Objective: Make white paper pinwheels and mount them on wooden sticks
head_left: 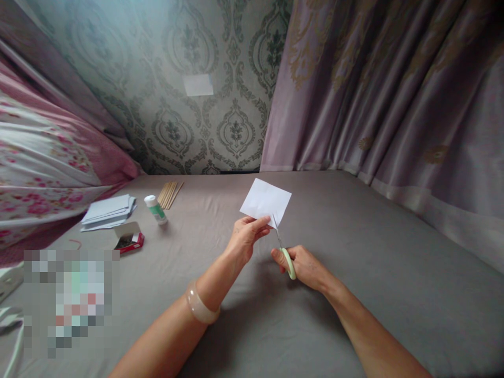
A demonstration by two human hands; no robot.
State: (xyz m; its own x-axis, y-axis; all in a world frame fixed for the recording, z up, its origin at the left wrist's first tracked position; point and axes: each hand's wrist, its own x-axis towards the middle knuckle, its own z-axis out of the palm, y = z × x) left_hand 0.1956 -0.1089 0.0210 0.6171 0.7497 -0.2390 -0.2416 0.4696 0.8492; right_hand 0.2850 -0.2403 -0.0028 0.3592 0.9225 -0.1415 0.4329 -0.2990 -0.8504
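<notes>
from where i stand, the grey sheet (374, 241) spreads out under everything, with a purplish curtain (334, 105) falling on the right and a patterned wall (232, 63) behind. towards the left edge lies a pile of papers (108, 211). above the middle of the grey sheet, a piece of white paper (268, 198) is held up, its near edge pinched between the thumb and fingers of the left hand (244, 233) (a pale bangle (201, 305) circles that forearm). the right hand (302, 265) is closed around the green handle of the scissors (290, 265), whose blades meet the near right part of the white paper; how far they are parted, i cannot tell. near the pile stand a white-and-green bottle (156, 211), an opened red box (136, 243) and some thin wooden sticks (168, 195).
</notes>
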